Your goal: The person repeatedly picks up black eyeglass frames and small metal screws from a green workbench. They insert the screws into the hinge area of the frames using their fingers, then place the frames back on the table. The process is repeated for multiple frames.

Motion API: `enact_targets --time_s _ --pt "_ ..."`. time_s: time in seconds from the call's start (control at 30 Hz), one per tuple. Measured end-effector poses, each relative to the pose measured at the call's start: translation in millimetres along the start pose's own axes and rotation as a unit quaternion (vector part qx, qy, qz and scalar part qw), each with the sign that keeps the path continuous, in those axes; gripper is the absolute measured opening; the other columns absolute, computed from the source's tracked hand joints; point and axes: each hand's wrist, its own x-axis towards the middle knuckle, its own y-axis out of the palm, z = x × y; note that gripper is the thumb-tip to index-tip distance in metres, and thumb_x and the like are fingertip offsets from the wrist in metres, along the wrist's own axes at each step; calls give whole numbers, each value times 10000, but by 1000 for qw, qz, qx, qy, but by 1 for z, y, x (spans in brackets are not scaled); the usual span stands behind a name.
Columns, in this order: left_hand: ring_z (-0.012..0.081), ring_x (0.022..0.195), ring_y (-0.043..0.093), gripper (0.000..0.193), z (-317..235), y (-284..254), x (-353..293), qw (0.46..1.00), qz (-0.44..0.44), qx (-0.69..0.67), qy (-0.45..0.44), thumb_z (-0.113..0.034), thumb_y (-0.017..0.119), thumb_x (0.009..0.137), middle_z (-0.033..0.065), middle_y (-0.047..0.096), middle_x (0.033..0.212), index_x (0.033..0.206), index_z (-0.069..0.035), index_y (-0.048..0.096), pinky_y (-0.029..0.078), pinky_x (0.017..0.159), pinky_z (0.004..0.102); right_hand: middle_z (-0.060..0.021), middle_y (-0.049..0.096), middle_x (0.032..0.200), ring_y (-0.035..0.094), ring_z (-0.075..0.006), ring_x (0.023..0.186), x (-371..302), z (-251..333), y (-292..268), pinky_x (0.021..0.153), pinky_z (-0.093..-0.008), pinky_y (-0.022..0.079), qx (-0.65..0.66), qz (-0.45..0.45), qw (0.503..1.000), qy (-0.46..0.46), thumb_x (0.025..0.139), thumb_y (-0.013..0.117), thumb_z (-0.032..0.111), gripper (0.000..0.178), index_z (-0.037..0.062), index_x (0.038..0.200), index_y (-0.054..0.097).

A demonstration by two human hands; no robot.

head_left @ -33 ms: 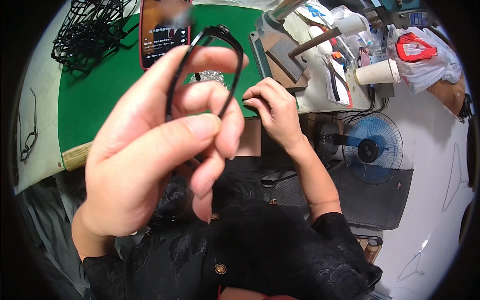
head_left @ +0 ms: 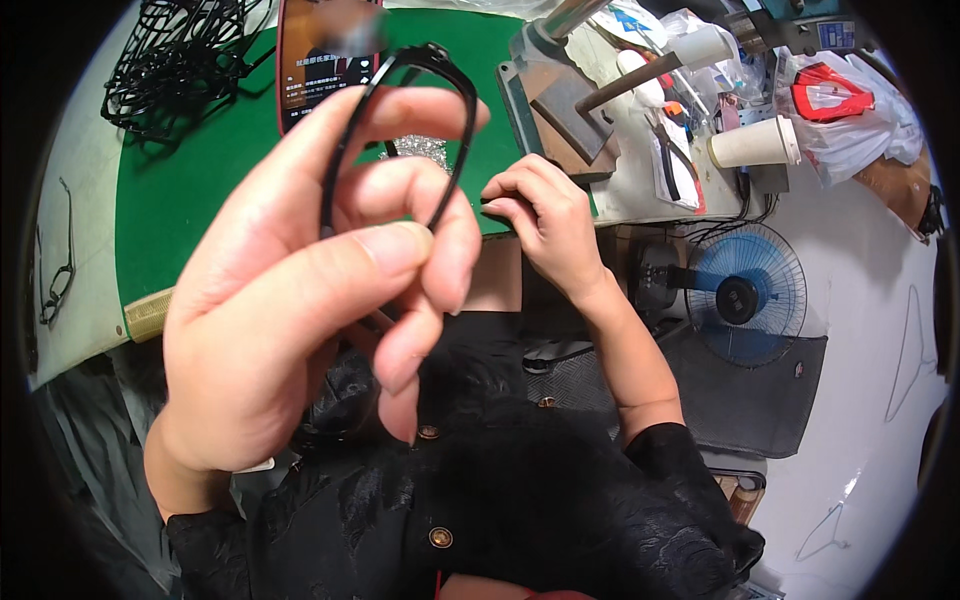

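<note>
My left hand (head_left: pixel 290 330) is raised close to the camera and pinches a thin black eyeglass rim (head_left: pixel 468 120) between thumb and fingers. The rim loops over my fingertips and has no lens that I can see. My right hand (head_left: pixel 545 225) rests lower, at the near edge of the green mat (head_left: pixel 200 200), with its fingers curled together. Nothing shows between those fingertips. Both arms wear black sleeves.
A pile of black frames (head_left: pixel 170 60) lies at the mat's far left, and a red-cased phone (head_left: pixel 320 70) stands behind my fingers. A metal bench tool (head_left: pixel 560 90), a paper cup (head_left: pixel 755 143) and a plastic bag (head_left: pixel 835 95) crowd the right. A blue fan (head_left: pixel 745 295) sits on the floor.
</note>
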Motion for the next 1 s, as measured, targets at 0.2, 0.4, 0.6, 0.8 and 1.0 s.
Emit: enact_targets --time_s 0.2,0.4,0.6,0.8,1.0 --pt "92 432 467 583 1 2 1 1000 -5 -1 -3 -126 489 839 110 514 752 1337 122 314 425 325 207 -77 543 737 568 -263 710 5 9 9 636 -370 463 -28 4 1000 -12 734 710 64 128 30 738 586" --pt "104 445 463 568 6 1 3 999 23 -21 -12 -126 489 849 114 513 763 1340 103 320 434 344 213 -70 545 780 581 -266 747 6 18 11 640 -383 472 -132 11 991 -15 760 708 111 149 56 786 572" --pt "117 528 509 498 13 2 6 992 102 -48 -49 -57 450 889 127 521 827 1341 80 292 471 405 223 -58 520 746 558 -176 726 9 5 -6 637 -280 443 160 -10 981 108 832 600 15 43 16 799 572" --pt "110 582 517 429 23 18 11 970 178 -47 -158 -36 421 932 114 524 873 1335 12 283 486 467 220 -70 528 796 509 -138 699 30 32 -54 639 -243 421 261 -132 948 -124 869 636 133 165 16 795 547" --pt "113 604 508 439 30 20 11 965 215 -11 -146 -35 394 964 110 510 904 1376 10 250 477 501 217 -72 552 748 526 -158 653 27 37 -56 584 -256 429 158 -180 955 -172 778 694 85 131 26 766 578"
